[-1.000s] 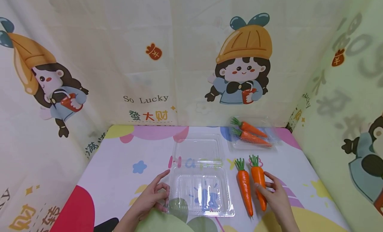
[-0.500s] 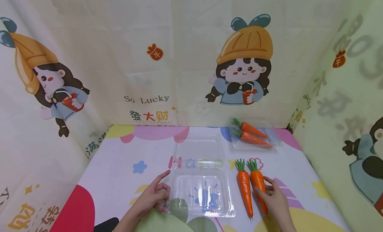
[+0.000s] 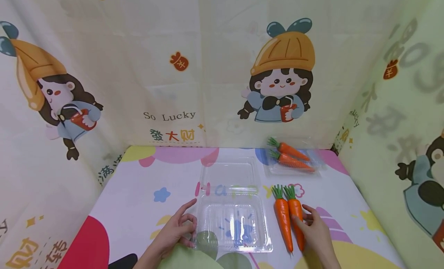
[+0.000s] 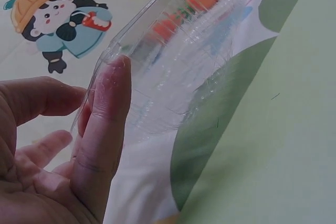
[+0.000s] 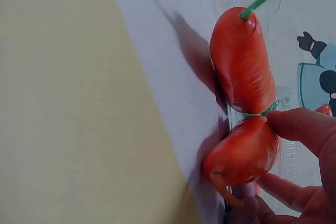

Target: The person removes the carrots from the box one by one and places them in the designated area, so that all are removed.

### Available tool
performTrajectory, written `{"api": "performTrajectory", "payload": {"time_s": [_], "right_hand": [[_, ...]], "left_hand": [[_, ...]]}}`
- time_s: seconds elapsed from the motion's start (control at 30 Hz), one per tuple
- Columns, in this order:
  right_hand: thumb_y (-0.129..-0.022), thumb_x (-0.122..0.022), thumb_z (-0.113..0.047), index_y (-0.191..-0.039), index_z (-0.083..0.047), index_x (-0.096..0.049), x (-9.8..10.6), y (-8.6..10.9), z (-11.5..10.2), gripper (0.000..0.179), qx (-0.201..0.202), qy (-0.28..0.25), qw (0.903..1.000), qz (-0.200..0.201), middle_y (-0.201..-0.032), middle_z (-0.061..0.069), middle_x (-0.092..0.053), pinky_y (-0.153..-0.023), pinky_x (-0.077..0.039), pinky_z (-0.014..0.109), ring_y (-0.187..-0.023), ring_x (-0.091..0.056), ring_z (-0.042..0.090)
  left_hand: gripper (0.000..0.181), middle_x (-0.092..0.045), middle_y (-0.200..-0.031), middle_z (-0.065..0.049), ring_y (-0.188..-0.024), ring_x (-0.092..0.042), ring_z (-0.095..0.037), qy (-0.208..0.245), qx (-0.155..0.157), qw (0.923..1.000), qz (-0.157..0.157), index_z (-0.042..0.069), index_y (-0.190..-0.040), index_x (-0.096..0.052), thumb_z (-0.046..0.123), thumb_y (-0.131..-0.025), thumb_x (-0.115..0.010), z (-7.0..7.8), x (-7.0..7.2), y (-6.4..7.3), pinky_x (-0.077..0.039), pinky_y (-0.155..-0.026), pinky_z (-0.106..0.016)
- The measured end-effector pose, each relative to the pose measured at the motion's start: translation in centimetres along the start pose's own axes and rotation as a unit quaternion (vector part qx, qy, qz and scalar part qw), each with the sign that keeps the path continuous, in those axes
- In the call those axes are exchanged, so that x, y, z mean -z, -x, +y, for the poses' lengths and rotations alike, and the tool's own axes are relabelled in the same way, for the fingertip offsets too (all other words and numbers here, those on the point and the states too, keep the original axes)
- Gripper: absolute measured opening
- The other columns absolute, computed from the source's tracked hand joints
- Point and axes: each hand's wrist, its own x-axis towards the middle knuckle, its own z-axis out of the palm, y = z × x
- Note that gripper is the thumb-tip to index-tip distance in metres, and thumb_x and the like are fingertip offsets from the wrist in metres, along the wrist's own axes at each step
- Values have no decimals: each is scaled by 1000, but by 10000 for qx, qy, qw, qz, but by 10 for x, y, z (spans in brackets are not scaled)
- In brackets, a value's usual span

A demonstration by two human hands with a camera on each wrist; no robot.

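Observation:
In the head view, an open clear plastic clamshell container (image 3: 268,238) lies at the middle front, its lid (image 3: 229,172) folded back. My left hand (image 3: 177,229) pinches its left edge; in the left wrist view the thumb (image 4: 107,103) lies on one side of the rim and the fingers on the other. To the right of the container, my right hand (image 3: 317,231) holds an orange carrot (image 3: 295,207) with green stems between thumb and fingers. A second carrot (image 3: 282,219) lies right alongside it, nearer the container. The right wrist view shows both carrots from their tips.
At the back right stands another clear container (image 3: 274,170) with two carrots (image 3: 293,159) in it. Printed cloth (image 3: 222,88) hangs behind and at both sides of the table (image 3: 138,199). A dark object (image 3: 123,261) shows at the front left edge.
My right hand has shifted the held carrot leftward and slightly toward me, closing the gap to the other carrot. The left hand and the container stay in place.

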Motion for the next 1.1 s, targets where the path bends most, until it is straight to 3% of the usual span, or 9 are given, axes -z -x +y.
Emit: {"api": "performTrajectory", "payload": {"time_s": [0.2,0.43,0.7,0.93,1.03,1.07,1.1], "right_hand": [[-95,-71,-44,-151,3,-39,-2,-2,-3,80,-26,-38,10000,-67,-132,32,-58,-88,-57,46,-106,-62,37],[-100,-64,-37,-151,2,-40,0,0,-4,69,32,-75,10000,1,-132,31,-59,-95,-54,53,-110,-62,40],[-102,-61,-32,-150,3,-43,3,0,2,62,256,-58,9994,246,-131,31,-62,-99,-52,57,-113,-64,45],[-103,-60,-33,-149,1,-44,7,-1,6,60,162,-113,9995,242,-132,31,-61,-96,-55,52,-115,-63,45],[-103,-59,-34,-149,1,-44,9,0,6,60,139,-101,9995,246,-133,31,-60,-98,-54,54,-117,-62,46],[-104,-59,-35,-149,1,-44,10,0,6,60,158,-104,9995,255,-133,31,-60,-99,-53,55,-117,-62,46],[-104,-59,-35,-149,1,-44,12,0,6,60,181,-122,9994,252,-134,31,-60,-99,-52,55,-118,-62,46]], "left_hand": [[86,-55,-102,-6,-71,-60,-16,-43,-158,9998,88,14,-164,-21,-6,-92,-63,-2,2,1,-62,-59,-39],[76,-55,-105,-8,-73,-59,-13,-356,-210,9984,397,9,-161,-29,-1,-95,-65,0,11,7,-60,-56,-33],[70,-53,-108,-10,-72,-59,-14,-744,-273,9952,573,5,-159,-31,1,-98,-63,9,37,19,-59,-56,-31],[70,-55,-110,-15,-74,-61,-18,-1059,-45,9898,947,8,-160,-32,6,-98,-64,15,56,27,-61,-59,-33],[67,-56,-111,-15,-75,-61,-20,-1464,83,9809,1277,9,-158,-37,6,-97,-64,19,55,29,-60,-61,-32],[64,-57,-111,-14,-77,-60,-19,-1885,55,9712,1453,9,-156,-41,5,-96,-64,21,51,30,-58,-62,-30],[61,-58,-111,-13,-78,-60,-19,-2439,-20,9559,1639,9,-153,-45,6,-95,-63,24,47,31,-57,-63,-30]]}}
